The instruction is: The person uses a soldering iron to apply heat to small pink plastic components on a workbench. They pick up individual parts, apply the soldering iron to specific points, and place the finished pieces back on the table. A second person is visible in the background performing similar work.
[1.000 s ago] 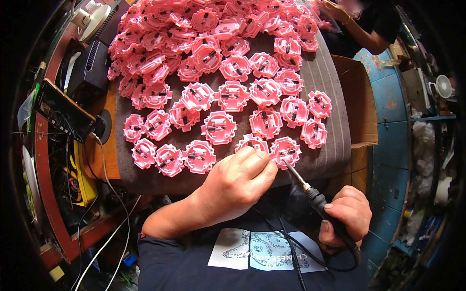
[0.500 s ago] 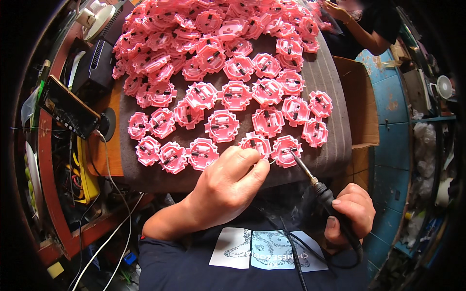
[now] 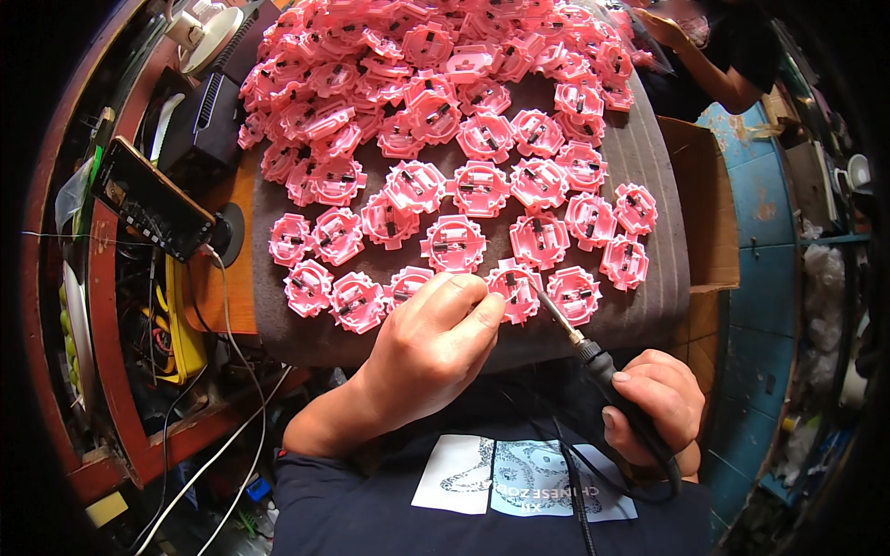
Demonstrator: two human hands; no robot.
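Observation:
My right hand [image 3: 656, 400] grips the black handle of a soldering iron [image 3: 597, 360]. The iron's metal tip points up and left, reaching the right side of a pink plastic part [image 3: 514, 301] in the nearest row. My left hand [image 3: 434, 332] is closed in a pinch at that part's left side; a thin strand like solder wire seems to come from the fingertips, mostly hidden. Each pink part is roundish with notched edges and holds small black and pale pieces. Another pink part [image 3: 573, 295] lies just right of the iron's tip. My left hand partly covers a third pink part [image 3: 408, 284].
Behind the spaced-out rows rises a large heap of pink parts [image 3: 362, 74] on the dark cloth [image 3: 656, 269]. A phone [image 3: 150, 197] stands on a holder at the left, near a black box [image 3: 200, 125]. Another person's arm [image 3: 700, 69] shows at the far right, above a cardboard box [image 3: 709, 213].
The iron's tip has moved left from the rightmost near part to the one beside it. My left hand has shifted left relative to the parts. The whole view has shifted slightly.

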